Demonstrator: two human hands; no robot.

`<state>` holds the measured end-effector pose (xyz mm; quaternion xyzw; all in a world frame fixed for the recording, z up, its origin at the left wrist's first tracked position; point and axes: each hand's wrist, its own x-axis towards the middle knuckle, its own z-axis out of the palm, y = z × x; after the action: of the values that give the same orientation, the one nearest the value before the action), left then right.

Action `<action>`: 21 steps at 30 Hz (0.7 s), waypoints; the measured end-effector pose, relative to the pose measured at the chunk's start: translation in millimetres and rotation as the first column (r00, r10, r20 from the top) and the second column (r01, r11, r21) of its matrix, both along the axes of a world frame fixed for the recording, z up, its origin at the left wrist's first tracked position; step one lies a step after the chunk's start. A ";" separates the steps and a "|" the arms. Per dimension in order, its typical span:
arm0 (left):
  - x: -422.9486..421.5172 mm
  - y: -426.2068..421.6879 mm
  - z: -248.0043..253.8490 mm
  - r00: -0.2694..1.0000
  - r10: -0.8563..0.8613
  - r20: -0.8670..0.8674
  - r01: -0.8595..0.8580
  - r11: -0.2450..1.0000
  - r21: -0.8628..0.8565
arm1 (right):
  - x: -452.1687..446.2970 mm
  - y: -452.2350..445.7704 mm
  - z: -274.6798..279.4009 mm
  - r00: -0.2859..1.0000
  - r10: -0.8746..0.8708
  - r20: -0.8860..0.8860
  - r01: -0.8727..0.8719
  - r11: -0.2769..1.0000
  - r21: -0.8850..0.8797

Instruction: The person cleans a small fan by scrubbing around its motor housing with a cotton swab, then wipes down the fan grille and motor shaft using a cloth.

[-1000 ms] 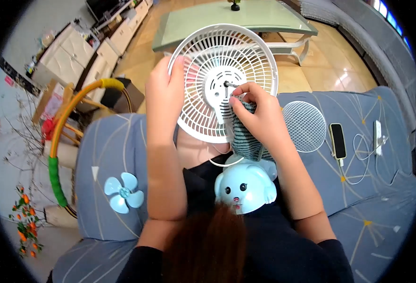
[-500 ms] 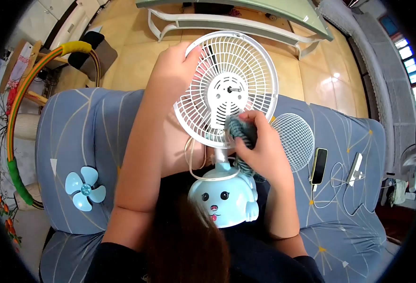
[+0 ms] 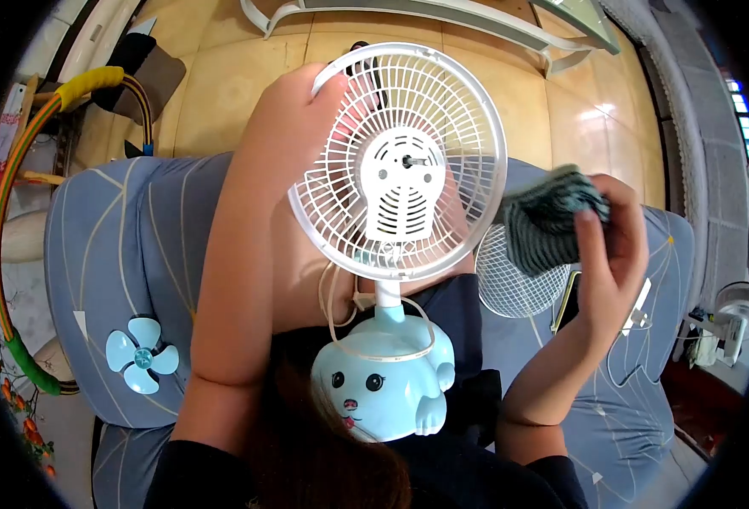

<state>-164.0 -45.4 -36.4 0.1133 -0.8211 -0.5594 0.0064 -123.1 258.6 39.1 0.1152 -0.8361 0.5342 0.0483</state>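
My left hand [image 3: 306, 119] grips the upper left rim of a white fan grille [image 3: 468, 246], its fingers partly behind the bars. At the grille's centre a thin metal shaft [image 3: 417, 161] sticks out of the white motor housing [image 3: 400, 199]. Below, the light blue dog-shaped base [image 3: 391, 382] stands at my lap, with a pale cord looped round its neck. Off to the right of the grille, my right hand [image 3: 616, 246] pinches a dark green striped cloth [image 3: 548, 220], apart from the fan.
On the grey-blue sofa [image 3: 187, 195] lie blue fan blades [image 3: 143, 356] at left and a white mesh cover [image 3: 518, 276] at right, near a partly hidden phone [image 3: 567, 301] and a power strip [image 3: 637, 305]. A striped hoop [image 3: 18, 170] stands left; a table frame [image 3: 425, 10] is ahead.
My right hand has carried the cloth from the shaft down the housing, then away to the right. My left hand still holds the grille. The view has tilted down, showing more of the base.
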 end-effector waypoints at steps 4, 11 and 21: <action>3.5 1.4 -10.8 0.996 0.000 -0.085 0.003 0.999 0.041 | -23.8 -25.0 -39.2 0.998 0.004 0.064 -0.016 0.980 0.196; 24.4 16.4 6.1 0.986 0.078 -0.150 -0.096 0.989 -0.116 | -24.5 -50.6 -87.6 0.989 0.138 -0.063 -0.092 0.878 0.469; 22.6 15.2 2.2 0.971 0.057 -0.231 -0.093 0.985 -0.148 | -18.4 -50.9 -89.6 0.971 0.231 -0.063 -0.166 0.837 0.521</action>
<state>-141.3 -30.2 -34.2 0.0795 -0.8517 -0.5014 0.1298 -141.5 207.7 -50.5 0.2427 -0.9267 0.2868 0.0118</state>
